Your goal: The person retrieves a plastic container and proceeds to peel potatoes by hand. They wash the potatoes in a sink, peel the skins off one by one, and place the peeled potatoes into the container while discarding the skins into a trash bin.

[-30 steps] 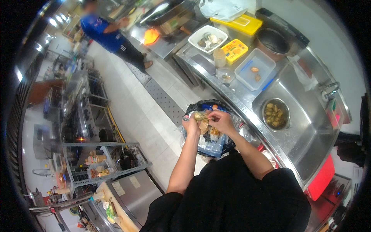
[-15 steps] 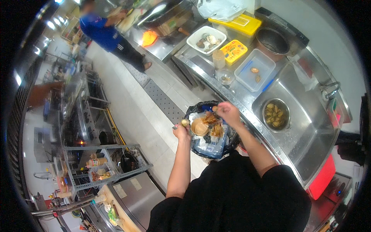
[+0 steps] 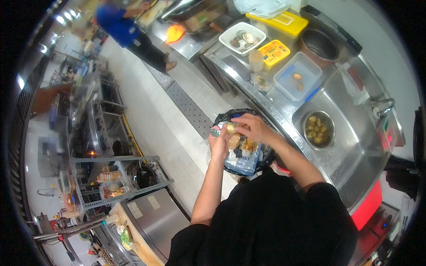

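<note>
My left hand (image 3: pixel 218 141) is closed around a small pale-yellow lump (image 3: pixel 230 128) that looks like shellfish meat. A bit of something greenish shows at its fingers, too small to name. My right hand (image 3: pixel 254 128) meets the left from the other side, its fingers bent and pressed against the same lump. Both hands are over a bin lined with a black bag (image 3: pixel 226 116). Inside the bin lie a round tan tub (image 3: pixel 234 141), brown scraps and a blue-and-white plastic packet (image 3: pixel 242 163).
On the right, a steel bowl (image 3: pixel 306 133) of yellowish-brown lumps in liquid stands in the sink (image 3: pixel 348 133). The counter holds a clear box (image 3: pixel 287 88) with two pieces, a white basket (image 3: pixel 227 39) of shells and a yellow-lidded tub (image 3: pixel 275 52). A person in blue (image 3: pixel 120 29) stands far left.
My right hand has moved left, from the bin's right side to the lump in my left hand. The left hand has risen slightly and shifted right. The view has shifted a little.
</note>
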`<state>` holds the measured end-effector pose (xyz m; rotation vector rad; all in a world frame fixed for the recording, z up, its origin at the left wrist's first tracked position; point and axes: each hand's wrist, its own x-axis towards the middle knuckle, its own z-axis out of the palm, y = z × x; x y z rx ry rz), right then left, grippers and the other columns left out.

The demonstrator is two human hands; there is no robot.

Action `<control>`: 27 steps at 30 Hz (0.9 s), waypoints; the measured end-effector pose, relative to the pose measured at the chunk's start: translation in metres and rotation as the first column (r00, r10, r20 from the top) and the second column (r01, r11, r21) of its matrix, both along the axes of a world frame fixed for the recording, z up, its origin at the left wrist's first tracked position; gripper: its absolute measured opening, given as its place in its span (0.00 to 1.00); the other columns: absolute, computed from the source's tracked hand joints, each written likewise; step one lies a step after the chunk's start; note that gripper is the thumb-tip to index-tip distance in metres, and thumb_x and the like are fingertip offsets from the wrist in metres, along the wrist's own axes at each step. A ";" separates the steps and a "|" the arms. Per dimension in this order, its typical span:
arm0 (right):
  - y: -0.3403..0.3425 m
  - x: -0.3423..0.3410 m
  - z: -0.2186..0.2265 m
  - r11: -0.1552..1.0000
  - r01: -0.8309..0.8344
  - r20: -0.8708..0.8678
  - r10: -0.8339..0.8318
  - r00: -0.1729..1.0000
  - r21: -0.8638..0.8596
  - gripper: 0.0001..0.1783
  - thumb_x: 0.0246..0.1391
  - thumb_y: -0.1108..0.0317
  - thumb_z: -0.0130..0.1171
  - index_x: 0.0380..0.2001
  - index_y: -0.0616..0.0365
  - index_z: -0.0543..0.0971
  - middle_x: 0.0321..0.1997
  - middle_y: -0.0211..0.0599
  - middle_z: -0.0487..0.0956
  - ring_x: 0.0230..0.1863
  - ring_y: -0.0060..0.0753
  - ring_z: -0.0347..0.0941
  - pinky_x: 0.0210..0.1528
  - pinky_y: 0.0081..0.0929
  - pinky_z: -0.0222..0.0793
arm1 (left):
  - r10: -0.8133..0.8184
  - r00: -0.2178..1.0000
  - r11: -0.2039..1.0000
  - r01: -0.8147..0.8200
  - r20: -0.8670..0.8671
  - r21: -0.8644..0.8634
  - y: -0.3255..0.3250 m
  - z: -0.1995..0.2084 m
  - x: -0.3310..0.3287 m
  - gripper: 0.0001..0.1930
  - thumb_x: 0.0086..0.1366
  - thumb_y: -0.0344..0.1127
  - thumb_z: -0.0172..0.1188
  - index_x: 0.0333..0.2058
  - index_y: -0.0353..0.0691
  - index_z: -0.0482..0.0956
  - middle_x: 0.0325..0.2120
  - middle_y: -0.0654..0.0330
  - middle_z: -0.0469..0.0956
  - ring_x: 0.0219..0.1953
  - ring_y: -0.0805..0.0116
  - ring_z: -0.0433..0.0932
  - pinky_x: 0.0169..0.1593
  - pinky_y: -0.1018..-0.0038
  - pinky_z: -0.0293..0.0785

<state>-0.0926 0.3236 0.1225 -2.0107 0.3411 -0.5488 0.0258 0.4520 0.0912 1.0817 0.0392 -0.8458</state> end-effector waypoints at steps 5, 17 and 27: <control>0.019 0.000 -0.030 0.981 0.178 0.142 -0.166 0.976 -0.080 0.10 0.51 0.67 0.59 0.36 0.59 0.80 0.30 0.42 0.78 0.29 0.42 0.75 0.31 0.32 0.70 | -0.028 0.999 0.999 0.029 -0.036 0.015 -0.003 -0.003 -0.001 0.11 0.61 0.25 0.58 0.32 0.43 0.62 0.32 0.58 0.74 0.34 0.67 0.77 0.36 0.70 0.79; 0.042 -0.036 -0.052 0.981 0.162 -0.016 -0.165 0.986 -0.111 0.09 0.53 0.68 0.57 0.31 0.61 0.69 0.37 0.47 0.71 0.42 0.50 0.69 0.44 0.41 0.65 | -0.052 0.972 0.915 -0.046 0.231 0.400 -0.002 -0.045 -0.021 0.13 0.59 0.24 0.58 0.37 0.40 0.62 0.28 0.59 0.70 0.24 0.72 0.73 0.22 0.75 0.73; 0.052 -0.042 -0.054 0.968 0.250 0.183 -0.240 0.954 -0.036 0.11 0.51 0.69 0.60 0.39 0.60 0.77 0.34 0.43 0.78 0.36 0.42 0.74 0.38 0.33 0.68 | -0.306 0.905 0.898 0.171 0.294 0.406 0.016 -0.045 -0.015 0.11 0.60 0.24 0.57 0.36 0.39 0.63 0.28 0.60 0.70 0.26 0.70 0.74 0.26 0.75 0.77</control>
